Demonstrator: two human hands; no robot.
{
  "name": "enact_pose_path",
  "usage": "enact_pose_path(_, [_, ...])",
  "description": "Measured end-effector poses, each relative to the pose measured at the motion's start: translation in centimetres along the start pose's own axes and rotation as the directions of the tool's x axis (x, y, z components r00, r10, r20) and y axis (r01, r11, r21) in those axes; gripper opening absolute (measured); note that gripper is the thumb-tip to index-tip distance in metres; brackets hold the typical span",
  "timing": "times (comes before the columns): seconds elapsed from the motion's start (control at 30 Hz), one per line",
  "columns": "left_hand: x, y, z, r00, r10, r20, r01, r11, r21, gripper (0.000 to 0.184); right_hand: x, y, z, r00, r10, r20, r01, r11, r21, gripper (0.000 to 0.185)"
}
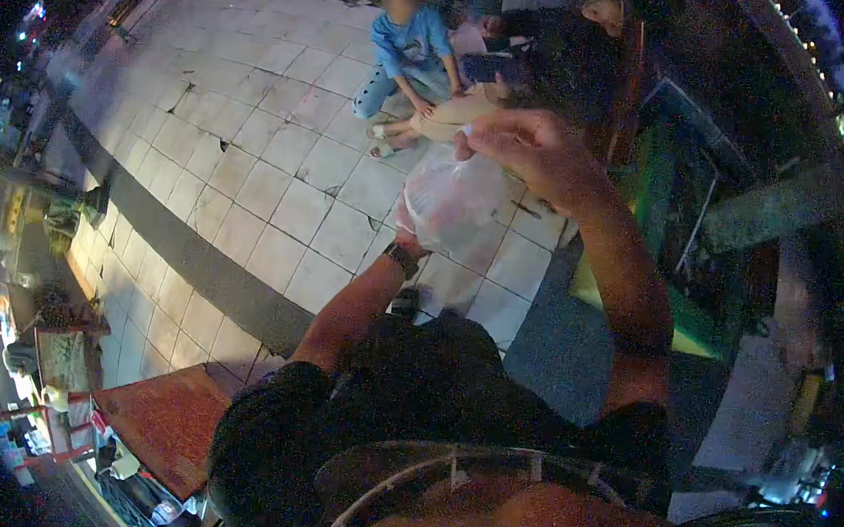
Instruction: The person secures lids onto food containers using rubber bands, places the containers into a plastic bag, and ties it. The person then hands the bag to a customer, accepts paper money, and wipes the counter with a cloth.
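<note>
A translucent white plastic bag is held up in front of me, over the tiled floor. My right hand has its thumb and fingers pinched together at the top of the bag. Behind the bag's lower left side is my left hand, holding it, with most of its fingers hidden by the plastic. A dark wristwatch sits on my left wrist. What the bag contains is too blurred to make out.
A person in a blue shirt sits on the pale tiles ahead, beside other people in shadow. A reddish-brown tabletop stands at lower left. Green and yellow structures rise at the right.
</note>
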State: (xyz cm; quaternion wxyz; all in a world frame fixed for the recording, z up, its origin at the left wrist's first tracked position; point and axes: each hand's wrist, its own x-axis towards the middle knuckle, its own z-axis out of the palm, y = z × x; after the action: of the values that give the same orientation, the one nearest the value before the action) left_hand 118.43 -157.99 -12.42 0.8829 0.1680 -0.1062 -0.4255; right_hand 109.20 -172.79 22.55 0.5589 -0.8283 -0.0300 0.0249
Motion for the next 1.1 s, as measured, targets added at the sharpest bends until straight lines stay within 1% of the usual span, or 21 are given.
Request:
enact_pose_path(0.07, [-0.4, 0.8, 0.6, 0.999, -0.038, 0.016, 0.041, 0.981, -0.19, 0.073, 0.5, 0.3, 0.1, 1.0, 0.003, 0.006, -0.004, 0.999, 0.051, 0.032])
enact_pose_path(0.2, [-1.1, 1.6, 1.5, 0.993, 0.016, 0.113, 0.021, 0.947, -0.32, 0.07, 1.2, 0.2, 0.2, 0.999, -0.046, -0.003, 0.046, 0.999, 0.018, 0.032])
enact_pose_path(0.23, [-1.2, 1.5, 1.5, 0.991, 0.05, 0.128, -0.008, 0.951, -0.31, 0.069, 1.4, -0.1, 0.3, 0.999, -0.018, -0.031, 0.019, 0.998, 0.055, 0.033])
enact_pose_path(0.3, [-0.9, 1.3, 0.3, 0.997, 0.07, 0.045, -0.062, 0.987, -0.146, 0.063, 1.6, -0.1, 0.7, 0.998, 0.051, -0.041, -0.046, 0.992, 0.114, 0.033])
enact_pose_path(0.37, [-0.9, 1.0, -0.7, 0.996, 0.089, -0.019, -0.088, 0.995, 0.035, 0.057, 2.3, 0.2, 0.9, 0.999, 0.01, -0.039, -0.007, 0.997, 0.073, 0.034])
enact_pose_path(0.4, [-0.4, 1.5, 0.1, 0.992, 0.13, -0.001, -0.127, 0.975, 0.182, 0.053, 2.5, 0.0, 0.9, 1.0, -0.027, 0.003, 0.027, 0.996, 0.083, 0.033])
enact_pose_path(0.47, [-0.3, 2.5, 2.2, 0.985, 0.171, 0.027, -0.17, 0.931, 0.323, 0.049, 2.9, 0.2, 0.9, 1.0, -0.031, -0.004, 0.031, 0.997, 0.064, 0.032])
enact_pose_path(0.57, [-1.3, 3.5, 4.5, 0.988, 0.139, 0.074, -0.146, 0.984, 0.102, 0.043, 2.9, 0.2, 1.0, 0.999, -0.039, -0.015, 0.04, 0.999, 0.029, 0.031])
enact_pose_path(0.6, [-1.4, 3.3, 3.5, 0.969, 0.227, 0.099, -0.245, 0.82, 0.517, 0.047, 3.0, 0.1, 1.1, 0.999, -0.048, -0.014, 0.048, 0.999, 0.014, 0.03])
enact_pose_path(0.67, [-1.1, 4.1, 1.8, 0.928, 0.332, 0.171, -0.313, 0.442, 0.84, 0.052, 2.6, -1.0, 1.5, 0.997, -0.069, -0.023, 0.069, 0.998, 0.01, 0.029])
enact_pose_path(0.7, [-1.2, 4.2, 2.0, 0.98, 0.175, 0.091, -0.195, 0.929, 0.313, 0.06, 2.6, -1.6, 1.8, 0.997, -0.071, -0.042, 0.072, 0.997, 0.006, 0.029])
enact_pose_path(0.73, [-1.7, 4.3, 1.9, 0.988, -0.004, 0.153, 0.06, 0.928, -0.368, 0.069, 2.6, -1.4, 2.0, 0.993, -0.115, -0.019, 0.115, 0.993, 0.01, 0.029])
enact_pose_path(0.77, [-1.8, 4.2, 1.1, 0.988, 0.03, 0.155, 0.025, 0.939, -0.343, 0.069, 2.8, -0.5, 2.0, 0.997, -0.078, -0.029, 0.078, 0.997, -0.001, 0.029])
enact_pose_path(0.8, [-1.9, 3.5, 0.0, 0.997, 0.021, 0.07, 0.003, 0.947, -0.321, 0.076, 3.0, -0.1, 2.2, 0.999, -0.032, -0.043, 0.031, 0.999, -0.009, 0.029])
enact_pose_path(0.83, [-1.8, 3.3, -0.6, 1.0, 0.009, -0.015, -0.013, 0.952, -0.305, 0.084, 3.1, -0.4, 2.3, 0.998, -0.056, -0.027, 0.056, 0.998, -0.008, 0.029])
enact_pose_path(0.87, [-1.9, 3.7, -0.3, 0.999, 0.027, -0.018, -0.031, 0.955, -0.296, 0.084, 3.0, -0.9, 2.5, 0.999, -0.031, -0.041, 0.03, 0.999, -0.025, 0.03])
enact_pose_path(0.93, [-1.9, 4.0, 0.4, 0.96, 0.058, 0.273, 0.136, 0.757, -0.639, 0.085, 3.6, -1.4, 2.5, 0.999, -0.001, -0.054, -0.001, 0.999, -0.042, 0.031])
enact_pose_path(0.97, [-1.6, 4.1, -1.0, 0.96, 0.054, 0.273, 0.14, 0.753, -0.643, 0.085, 3.9, -1.4, 2.5, 0.999, -0.03, 0.018, 0.03, 1.0, -0.008, 0.031])
enact_pose_path(1.0, [-0.7, 4.2, -3.6, 0.984, 0.058, 0.167, 0.019, 0.906, -0.422, 0.086, 4.0, -1.4, 2.3, 0.995, -0.048, 0.082, 0.046, 0.999, 0.025, 0.032])
enact_pose_path(1.03, [-0.6, 3.3, -5.3, 0.996, 0.072, 0.059, -0.062, 0.984, -0.169, 0.087, 4.0, -1.7, 2.1, 0.998, -0.006, 0.066, 0.004, 1.0, 0.024, 0.032])
enact_pose_path(1.1, [-3.9, 3.7, -0.8, 1.0, -0.02, -0.002, 0.019, 0.966, -0.258, 0.09, 3.5, -1.7, 2.9, 0.998, -0.003, 0.068, 0.004, 1.0, -0.022, 0.032])
